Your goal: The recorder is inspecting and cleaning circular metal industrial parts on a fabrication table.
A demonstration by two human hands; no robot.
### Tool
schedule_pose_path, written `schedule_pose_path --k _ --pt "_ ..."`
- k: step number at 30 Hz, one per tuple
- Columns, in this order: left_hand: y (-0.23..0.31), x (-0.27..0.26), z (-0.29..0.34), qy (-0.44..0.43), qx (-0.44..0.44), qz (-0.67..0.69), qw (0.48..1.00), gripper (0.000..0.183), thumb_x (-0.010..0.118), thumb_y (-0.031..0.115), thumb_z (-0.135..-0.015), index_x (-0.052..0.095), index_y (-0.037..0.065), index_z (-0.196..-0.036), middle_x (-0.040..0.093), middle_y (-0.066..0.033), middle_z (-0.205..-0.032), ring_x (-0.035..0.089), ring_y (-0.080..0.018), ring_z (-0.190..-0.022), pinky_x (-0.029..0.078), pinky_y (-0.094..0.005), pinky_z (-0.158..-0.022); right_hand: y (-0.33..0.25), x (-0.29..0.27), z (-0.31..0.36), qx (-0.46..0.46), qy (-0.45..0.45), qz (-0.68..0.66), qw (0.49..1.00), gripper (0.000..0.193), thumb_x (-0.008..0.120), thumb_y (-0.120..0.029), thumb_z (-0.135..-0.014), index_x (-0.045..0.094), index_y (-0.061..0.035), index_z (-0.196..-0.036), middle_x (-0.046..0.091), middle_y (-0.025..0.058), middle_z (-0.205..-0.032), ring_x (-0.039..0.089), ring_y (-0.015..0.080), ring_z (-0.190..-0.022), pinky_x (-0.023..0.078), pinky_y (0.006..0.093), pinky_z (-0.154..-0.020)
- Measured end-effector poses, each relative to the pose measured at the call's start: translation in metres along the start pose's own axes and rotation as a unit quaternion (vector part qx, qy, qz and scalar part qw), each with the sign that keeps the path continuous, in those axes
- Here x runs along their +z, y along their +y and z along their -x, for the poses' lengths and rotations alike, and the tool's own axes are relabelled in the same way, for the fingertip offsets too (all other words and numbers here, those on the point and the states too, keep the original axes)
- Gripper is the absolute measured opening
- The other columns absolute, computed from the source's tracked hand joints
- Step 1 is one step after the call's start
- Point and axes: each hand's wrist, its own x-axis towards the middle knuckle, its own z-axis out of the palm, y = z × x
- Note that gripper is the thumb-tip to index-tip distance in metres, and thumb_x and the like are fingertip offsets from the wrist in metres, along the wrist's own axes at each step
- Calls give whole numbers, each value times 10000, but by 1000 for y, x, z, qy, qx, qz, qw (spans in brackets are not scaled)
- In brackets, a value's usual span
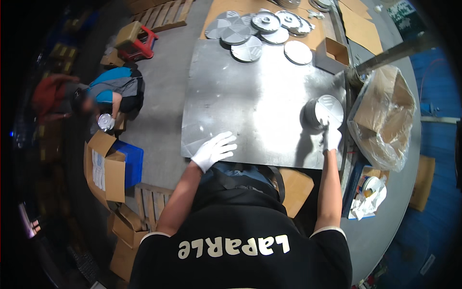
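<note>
Across the shiny grey metal tabletop (216,96), the person's white-gloved hands were well apart — the left hand (215,151), fingers extended, lay at the near edge, while the right hand (331,139) touched the near side of a stack of round silver-grey discs (329,110); whether it gripped them could not be told. Farther off lay more round silver-grey discs (247,48) — beside an open brown cardboard box (332,55).

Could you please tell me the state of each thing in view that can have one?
Left hand, open, on the metal surface
Right hand, at the disc stack
Disc stack, upright
Far discs, lying, several overlapping
Small box, open-topped
Left carton, flaps open
Right carton, draped in clear plastic
</note>
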Motion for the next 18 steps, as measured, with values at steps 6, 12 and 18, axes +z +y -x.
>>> schedule_pose_path --k 6,12,18 --pt "3 -8 2 35 5 27 999 475 339 333 -998 340 41 -1372 433 -132 -1372 497 -305 -1172 447 -424 -937 -26 97 -23 -62 -297 35 952 252 525 -116 -866 601 -20 -1085 580 58 -739 570 137 -639 490 265 -579" --pt "3 2 -7 88 7 6 996 512 375 352 -980 324 45 -1387 418 -134 -1386 465 -303 -1209 409 -421 -956 -53 211 -58 -19 -329 48 943 267 522 -137 -855 623 -11 -1068 550 36 -659 521 116 -578 464 272 -505" --pt "-24 -60 22 55 128 -111 984 457 325 221 -970 304 52 -1394 377 -140 -1413 434 -310 -1242 385 -437 -995 -77 334 -104 -9 -300 140 944 342 596 -292 -812 650 -38 -1035 579 70 -689 531 193 -627 480 380 -590"
